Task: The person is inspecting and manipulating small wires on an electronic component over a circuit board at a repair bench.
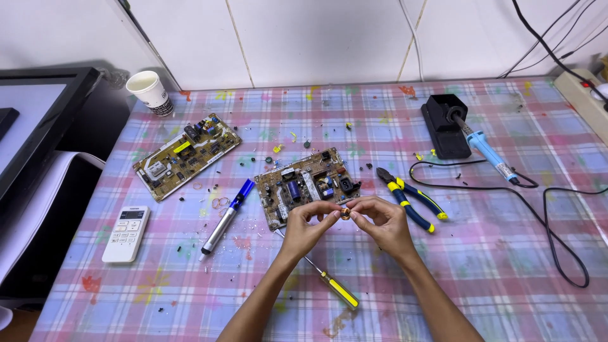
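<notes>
Right now both hands meet over the near edge of the brown circuit board with a black socket and blue capacitor (pixel 310 185): the left hand (pixel 308 225) and the right hand (pixel 382 223) pinch one small round coppery part (pixel 345 213) between their fingertips, each thumb and forefinger closed on it, just above the pink-and-blue checked tablecloth (pixel 494 253). At six o'clock from the part, under the left wrist, lies a thin screwdriver with a yellow and black handle (pixel 329 283). At three o'clock, just beside the right hand, rest pliers with blue and yellow grips (pixel 410 197). At nine o'clock lies a blue and silver pen-shaped suction tool (pixel 227 217), and beyond it a white remote control (pixel 126 233). At ten o'clock sits a second, yellowish circuit board (pixel 187 154), with a white paper cup (pixel 150 92) past it. At two o'clock a blue-handled soldering iron (pixel 484 147) rests in its black stand (pixel 444 123).
</notes>
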